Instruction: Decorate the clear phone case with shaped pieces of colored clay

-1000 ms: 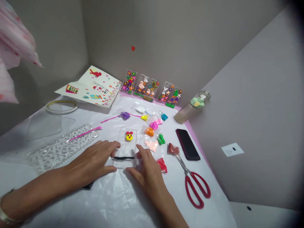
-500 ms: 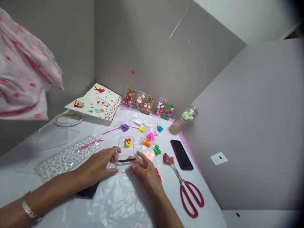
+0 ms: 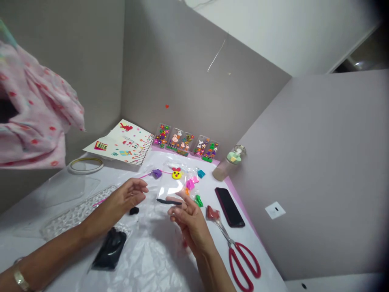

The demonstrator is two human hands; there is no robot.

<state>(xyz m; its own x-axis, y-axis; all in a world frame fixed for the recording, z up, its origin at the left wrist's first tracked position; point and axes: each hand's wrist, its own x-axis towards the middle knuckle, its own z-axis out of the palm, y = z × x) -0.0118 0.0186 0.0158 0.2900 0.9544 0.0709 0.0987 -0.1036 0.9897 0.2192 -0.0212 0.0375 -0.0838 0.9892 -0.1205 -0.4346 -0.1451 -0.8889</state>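
My right hand (image 3: 188,215) holds a clear phone case (image 3: 170,188) by its lower right part, lifted above the table. Near the top of the case is a yellow clay face (image 3: 176,174) with red pieces on it. A thin black clay strip (image 3: 168,201) crosses its lower part. My left hand (image 3: 132,194) is off the case, to its left, with fingers apart and slightly curled. Just below that hand lies a small black clay lump (image 3: 134,211), and nearer me a black clay packet (image 3: 110,249).
Right side: red-handled scissors (image 3: 234,247), a phone (image 3: 230,207) and a bottle (image 3: 225,166). Behind are decorated cases (image 3: 185,142) against the wall and a drawn-on sheet (image 3: 124,142). Several clay packets (image 3: 197,178) lie past the case; a textured clear case (image 3: 60,219) lies left.
My left hand has let go of the case and moved left. My right hand has raised the case, tilting it. The black lump and more of the black packet now show.
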